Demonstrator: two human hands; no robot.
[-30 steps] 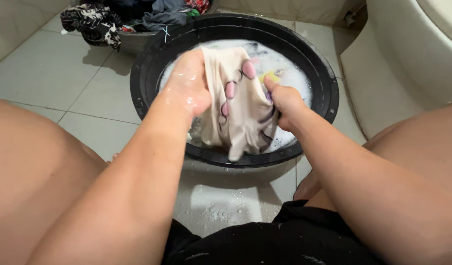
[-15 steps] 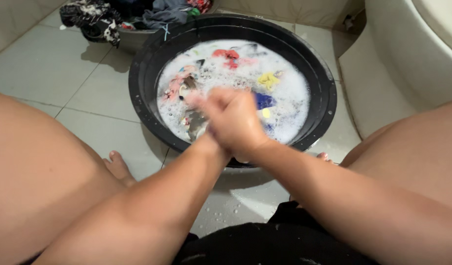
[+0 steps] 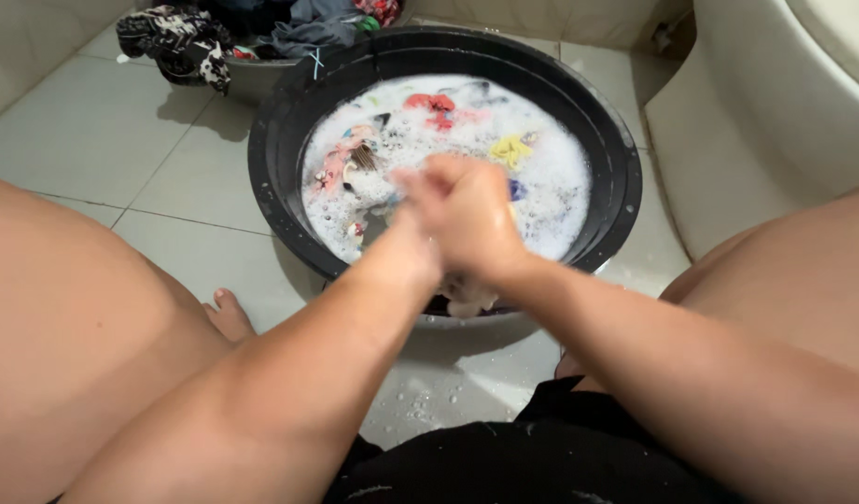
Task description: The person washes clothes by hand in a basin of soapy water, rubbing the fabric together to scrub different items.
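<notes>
A black round basin (image 3: 282, 168) on the tiled floor holds foamy water with several small coloured garments (image 3: 439, 107) floating in it. My left hand (image 3: 412, 219) and my right hand (image 3: 481, 219) are pressed together over the near side of the basin, both blurred by motion. They are closed on a bunched pale cloth (image 3: 467, 301), of which only a wet, soapy bit hangs below them by the front rim. The rest of the cloth is hidden inside my fists.
A heap of dark and patterned clothes (image 3: 173, 37) lies at the back left beside a grey bowl of laundry (image 3: 299, 42). A white ceramic fixture (image 3: 775, 121) stands on the right. My bare foot (image 3: 229, 313) rests left of the basin, and foam spatters the tiles (image 3: 420, 406) in front.
A second ago my hands held the pale spotted cloth spread open over the water. They have since bunched it up, come together and moved toward the near rim.
</notes>
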